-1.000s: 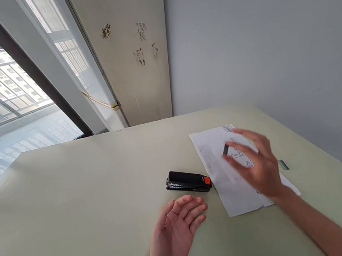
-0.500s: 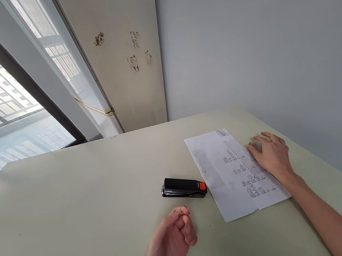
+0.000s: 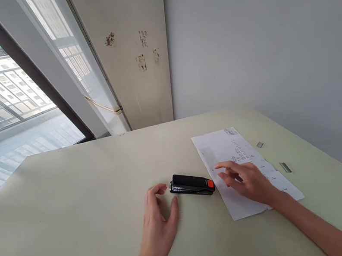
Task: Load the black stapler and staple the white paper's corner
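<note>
A black stapler (image 3: 191, 184) with an orange-red patch at its right end lies flat near the middle of the table. At its left end is my left hand (image 3: 158, 217), thumb and fingers apart around that end without gripping it. My right hand (image 3: 245, 179) hovers over the printed sheets of paper (image 3: 215, 146), fingers loosely spread and holding nothing. It is just right of the stapler's orange end. The hand and forearm cover part of the print on the paper.
Two small strips of staples (image 3: 285, 167) lie to the right of the paper, one farther back. The pale table (image 3: 82, 204) meets a grey wall (image 3: 241, 37) at the right. A window (image 3: 4, 94) and a stained beige panel (image 3: 137, 85) stand behind it.
My right hand has moved left from the paper's right edge to above the paper, uncovering the staple strips. My left hand has opened and come to the stapler's left end.
</note>
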A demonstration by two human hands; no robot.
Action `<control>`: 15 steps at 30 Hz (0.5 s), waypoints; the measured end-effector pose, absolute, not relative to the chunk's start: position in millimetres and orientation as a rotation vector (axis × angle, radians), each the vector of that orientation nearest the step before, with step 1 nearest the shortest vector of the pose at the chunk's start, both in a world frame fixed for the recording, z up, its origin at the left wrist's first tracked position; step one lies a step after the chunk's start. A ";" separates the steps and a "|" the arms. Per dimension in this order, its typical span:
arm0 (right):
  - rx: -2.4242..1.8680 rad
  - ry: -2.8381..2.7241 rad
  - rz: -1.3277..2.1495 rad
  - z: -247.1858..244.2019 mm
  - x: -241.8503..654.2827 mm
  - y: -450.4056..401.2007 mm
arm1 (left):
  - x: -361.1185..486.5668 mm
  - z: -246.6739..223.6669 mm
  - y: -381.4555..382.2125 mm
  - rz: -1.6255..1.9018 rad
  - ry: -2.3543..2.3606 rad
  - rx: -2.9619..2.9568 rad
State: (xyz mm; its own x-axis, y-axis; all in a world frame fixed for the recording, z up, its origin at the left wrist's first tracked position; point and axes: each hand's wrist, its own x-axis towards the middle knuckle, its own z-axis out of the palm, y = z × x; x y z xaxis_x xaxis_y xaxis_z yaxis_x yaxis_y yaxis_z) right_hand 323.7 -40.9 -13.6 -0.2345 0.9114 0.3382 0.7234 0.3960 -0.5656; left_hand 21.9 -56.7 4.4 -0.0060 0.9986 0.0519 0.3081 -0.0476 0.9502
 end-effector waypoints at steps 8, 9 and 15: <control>-1.403 -2.054 0.531 -15.1 313.5 -40.4 | 24.7 -2.9 -12.0 0.939 1.175 1.690; -1.407 -2.054 0.545 -15.0 313.6 -40.3 | 24.5 -0.9 -6.1 0.916 1.165 1.692; -1.421 -2.044 0.558 -12.9 314.7 -39.6 | 5.0 3.1 26.9 0.902 1.336 1.805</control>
